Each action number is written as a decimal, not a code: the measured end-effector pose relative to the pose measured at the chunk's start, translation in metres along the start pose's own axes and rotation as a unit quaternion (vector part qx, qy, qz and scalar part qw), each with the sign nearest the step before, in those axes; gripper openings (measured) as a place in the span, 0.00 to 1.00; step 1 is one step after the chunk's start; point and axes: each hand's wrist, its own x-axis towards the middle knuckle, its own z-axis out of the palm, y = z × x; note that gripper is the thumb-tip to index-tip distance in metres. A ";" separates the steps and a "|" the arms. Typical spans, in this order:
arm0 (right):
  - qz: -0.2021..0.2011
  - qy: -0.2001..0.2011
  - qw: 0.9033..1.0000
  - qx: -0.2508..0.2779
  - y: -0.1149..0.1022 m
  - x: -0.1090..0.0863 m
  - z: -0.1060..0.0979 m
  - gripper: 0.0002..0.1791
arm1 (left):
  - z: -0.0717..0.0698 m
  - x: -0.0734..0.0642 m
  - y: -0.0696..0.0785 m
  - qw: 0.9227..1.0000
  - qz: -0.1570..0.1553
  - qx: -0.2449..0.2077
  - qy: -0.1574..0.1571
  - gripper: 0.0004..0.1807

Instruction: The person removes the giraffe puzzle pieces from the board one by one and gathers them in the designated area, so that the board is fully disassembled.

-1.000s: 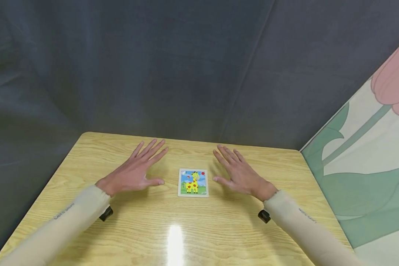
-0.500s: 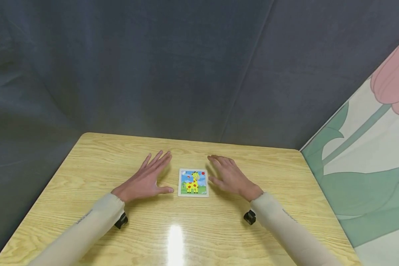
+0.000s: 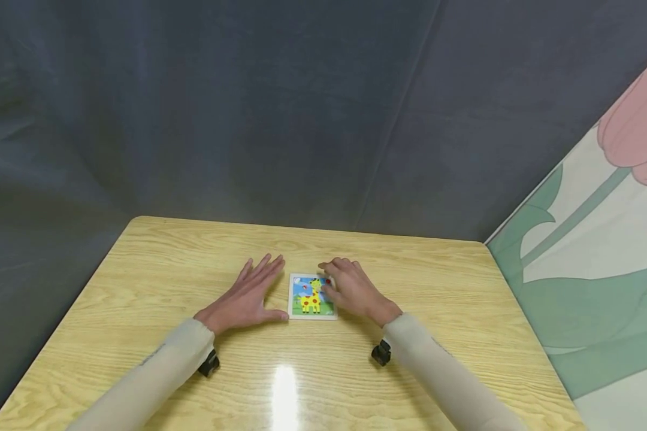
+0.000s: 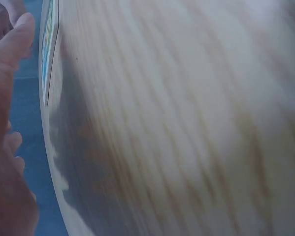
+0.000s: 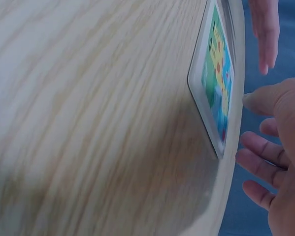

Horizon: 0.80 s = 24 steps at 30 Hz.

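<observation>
A square giraffe picture puzzle (image 3: 308, 302) with a pale border lies flat on the wooden table, its bright giraffe scene also showing edge-on in the right wrist view. My left hand (image 3: 246, 299) is just left of it, fingers spread, thumb tip right at its lower left corner. Over its upper right part hovers my right hand (image 3: 353, 290), thumb and fingers bent a little and apart, with nothing held; it covers part of the right border. In the right wrist view the right thumb (image 5: 273, 98) points toward the puzzle (image 5: 218, 78) above the table surface.
The wooden table (image 3: 167, 257) ends at a dark curtain (image 3: 248, 108) behind and on the left. A flower-patterned panel (image 3: 598, 287) stands along the right side. A small black wrist camera (image 3: 209, 363) sits under the left cuff, another black camera (image 3: 381, 353) under the right.
Both hands have moved inward toward the puzzle, the right one coming over its upper right corner and bending its fingers more. The puzzle has stayed in place.
</observation>
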 end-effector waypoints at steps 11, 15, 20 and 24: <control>0.002 -0.035 0.999 0.014 -0.014 0.014 0.014 0.18 | 0.007 0.009 0.011 1.000 -0.001 -0.001 -0.028 0.60; 0.012 -0.047 0.999 0.021 -0.019 0.017 0.015 0.19 | 0.008 0.011 0.013 0.999 0.008 0.010 -0.033 0.58; 0.019 -0.048 0.999 0.008 -0.023 0.020 0.017 0.19 | 0.011 0.011 0.013 0.999 0.006 0.017 -0.039 0.56; 0.021 -0.052 0.998 0.006 -0.025 0.023 0.017 0.19 | 0.012 0.011 0.013 0.999 0.003 0.014 -0.050 0.55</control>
